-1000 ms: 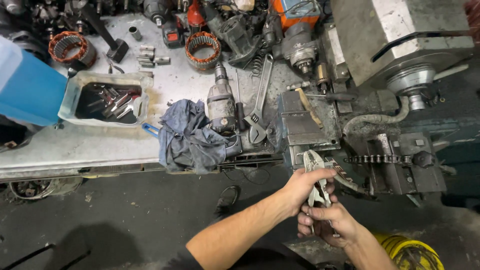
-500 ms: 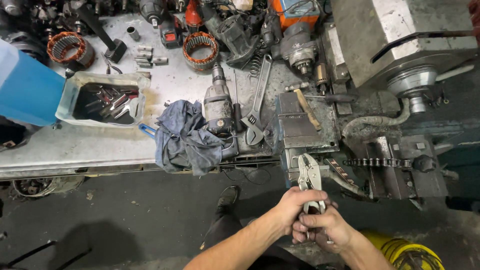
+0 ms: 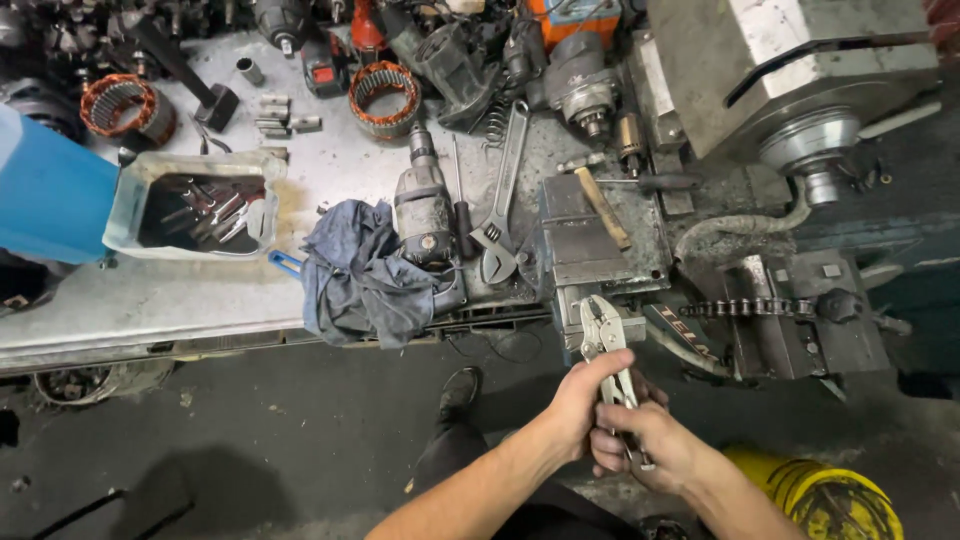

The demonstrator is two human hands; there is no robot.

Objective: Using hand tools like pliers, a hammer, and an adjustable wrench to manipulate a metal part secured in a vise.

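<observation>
Both of my hands hold silver locking pliers [image 3: 603, 338] low in the view, in front of the bench edge. My left hand [image 3: 582, 402] wraps the upper handles just under the jaws. My right hand [image 3: 643, 452] grips the lower handle ends. The jaws point up toward a grey bench vise [image 3: 585, 236] and look nearly closed with nothing visible between them. A roller chain [image 3: 752, 308] lies just right of the jaws on a dark machine part.
On the metal bench [image 3: 150, 300] are a blue rag [image 3: 352, 278], an old drill [image 3: 423, 208], an adjustable wrench [image 3: 503, 190], a tray of tools [image 3: 190, 205], copper-wound stators [image 3: 384, 98] and a lathe head [image 3: 800, 90]. A yellow bucket [image 3: 830, 500] stands bottom right, a blue container [image 3: 45, 195] at left.
My hands and the pliers have drifted slightly left and down, away from the chain. My left hand has closed more tightly around the handles.
</observation>
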